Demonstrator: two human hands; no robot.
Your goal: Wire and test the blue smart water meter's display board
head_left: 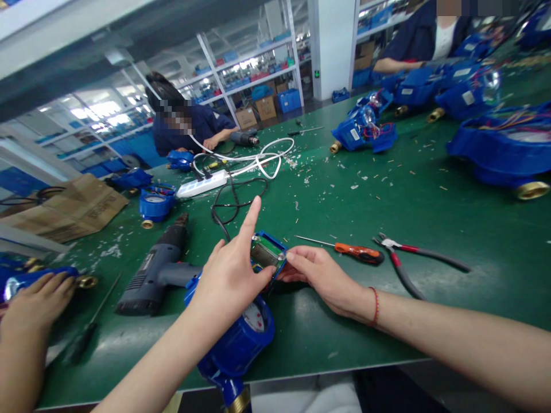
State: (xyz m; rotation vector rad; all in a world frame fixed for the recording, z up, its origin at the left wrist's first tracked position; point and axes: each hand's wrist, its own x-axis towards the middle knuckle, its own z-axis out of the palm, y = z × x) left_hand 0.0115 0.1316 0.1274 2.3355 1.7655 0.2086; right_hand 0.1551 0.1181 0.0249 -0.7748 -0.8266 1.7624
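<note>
A blue water meter [235,344] with a round dial and a brass end lies at the table's front edge. Its blue display housing [272,238] stands open, showing a green circuit board with a small grey screen. My left hand [235,264] grips the housing, thumb on the board's lower edge and index finger stretched upward; its other fingers are mostly hidden. On the housing's right edge, my right hand [316,272] is closed in a pinch between thumb and fingers. An orange screwdriver [357,252] and red-and-grey cutting pliers [400,255] lie beyond the right hand.
A grey heat gun [155,269] lies left of my left hand. Beyond it are a white power strip [202,184] and a black cable [235,201]. A co-worker's hand [38,304] touches a blue meter at the left. More meters [364,129] stand at the back; two people sit across.
</note>
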